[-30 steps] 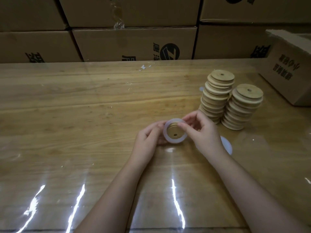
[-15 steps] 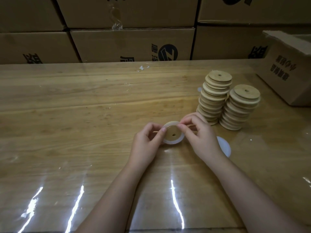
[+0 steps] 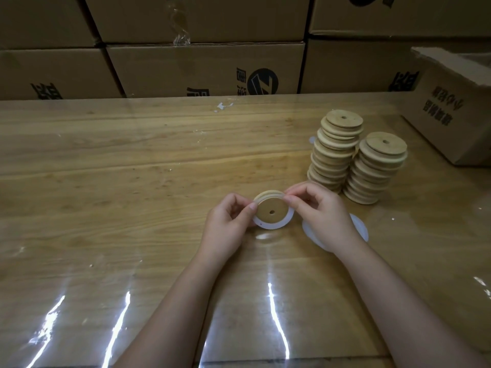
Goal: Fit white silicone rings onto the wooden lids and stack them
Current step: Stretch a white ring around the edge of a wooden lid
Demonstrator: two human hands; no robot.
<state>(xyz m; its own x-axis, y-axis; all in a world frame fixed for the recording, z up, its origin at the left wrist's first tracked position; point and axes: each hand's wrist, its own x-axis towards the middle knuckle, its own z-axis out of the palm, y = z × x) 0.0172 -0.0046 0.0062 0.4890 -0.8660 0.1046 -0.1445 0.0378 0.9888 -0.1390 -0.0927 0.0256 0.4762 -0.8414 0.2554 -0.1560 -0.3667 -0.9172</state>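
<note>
Between both hands, just above the table, is a round wooden lid [image 3: 271, 211] with a small centre hole. A white silicone ring [image 3: 268, 226] sits round its lower edge. My left hand [image 3: 228, 221] pinches the lid and ring at the left rim. At the upper right rim my right hand [image 3: 321, 211] pinches them with thumb and forefinger. Two tall stacks of wooden lids [image 3: 336, 150] [image 3: 374, 171] stand to the right, just behind my right hand. More white rings [image 3: 360, 227] lie flat on the table, partly hidden under my right hand.
The wooden table [image 3: 119, 181] is covered by a shiny clear sheet. Stacked cardboard boxes [image 3: 202, 67] form a wall along its far edge. An opened cardboard box [image 3: 457, 107] stands on the table at the far right, beyond the lid stacks.
The ring has gone further down round the lid, whose face now tilts toward me. Both hands have shifted their pinch along the rim; the stacks stayed put.
</note>
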